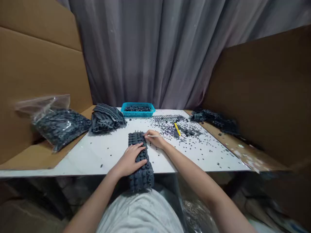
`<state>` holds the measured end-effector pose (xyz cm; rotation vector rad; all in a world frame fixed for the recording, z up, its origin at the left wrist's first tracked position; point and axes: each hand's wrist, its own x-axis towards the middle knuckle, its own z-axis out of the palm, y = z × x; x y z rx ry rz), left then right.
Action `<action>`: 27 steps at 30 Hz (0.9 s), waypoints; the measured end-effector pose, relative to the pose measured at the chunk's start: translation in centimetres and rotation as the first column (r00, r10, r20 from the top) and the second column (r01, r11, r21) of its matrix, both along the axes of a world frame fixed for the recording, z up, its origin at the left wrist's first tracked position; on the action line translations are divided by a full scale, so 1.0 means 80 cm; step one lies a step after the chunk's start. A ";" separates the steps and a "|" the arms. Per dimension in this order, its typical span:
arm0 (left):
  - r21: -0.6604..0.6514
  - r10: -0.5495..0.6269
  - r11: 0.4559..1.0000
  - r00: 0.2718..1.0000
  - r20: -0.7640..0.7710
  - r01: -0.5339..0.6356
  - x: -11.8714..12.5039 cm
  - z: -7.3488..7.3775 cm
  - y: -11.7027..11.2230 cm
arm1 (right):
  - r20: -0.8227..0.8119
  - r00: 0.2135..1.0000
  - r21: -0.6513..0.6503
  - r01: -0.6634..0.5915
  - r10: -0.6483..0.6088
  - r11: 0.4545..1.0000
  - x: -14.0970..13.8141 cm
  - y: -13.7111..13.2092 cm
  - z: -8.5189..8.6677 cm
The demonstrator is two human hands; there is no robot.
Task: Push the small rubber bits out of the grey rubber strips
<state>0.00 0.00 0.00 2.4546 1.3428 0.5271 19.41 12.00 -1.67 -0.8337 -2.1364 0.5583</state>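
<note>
A long black rubber mat [140, 161] studded with round bumps lies lengthwise on the white table [97, 152] and hangs over its near edge toward my lap. My left hand [131, 159] rests flat on the mat's middle, fingers spread. My right hand [153, 137] sits at the mat's far right corner, fingers pinched round a thin pale stick [157, 136] that points left at the mat.
A pile of similar black mats [107, 118] lies at the back left, next to a blue basket [138, 109] of small black pieces. A clear bag [54, 124] of black parts lies on cardboard at left. Loose black bits and a yellow tool [177, 129] are scattered at right. Cardboard walls flank both sides.
</note>
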 end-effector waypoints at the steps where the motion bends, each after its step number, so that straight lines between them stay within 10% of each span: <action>1: 0.003 -0.001 1.000 1.000 0.004 0.001 0.000 0.000 0.000 | 0.021 1.000 0.008 0.003 -0.003 1.000 0.000 -0.001 0.001; 12: 0.021 -0.017 1.000 0.999 0.034 0.016 0.000 -0.002 0.000 | 0.028 0.963 0.068 0.266 -0.268 0.962 0.002 0.009 0.004; 18: 0.019 -0.016 1.000 0.999 0.047 0.015 0.000 -0.002 0.000 | -0.164 0.986 -0.101 -0.048 0.031 0.994 -0.004 0.003 0.002; 27: 0.018 -0.008 1.000 0.999 0.039 0.007 0.001 0.000 -0.001 | -0.182 0.982 -0.127 -0.079 0.055 0.989 -0.007 0.009 -0.005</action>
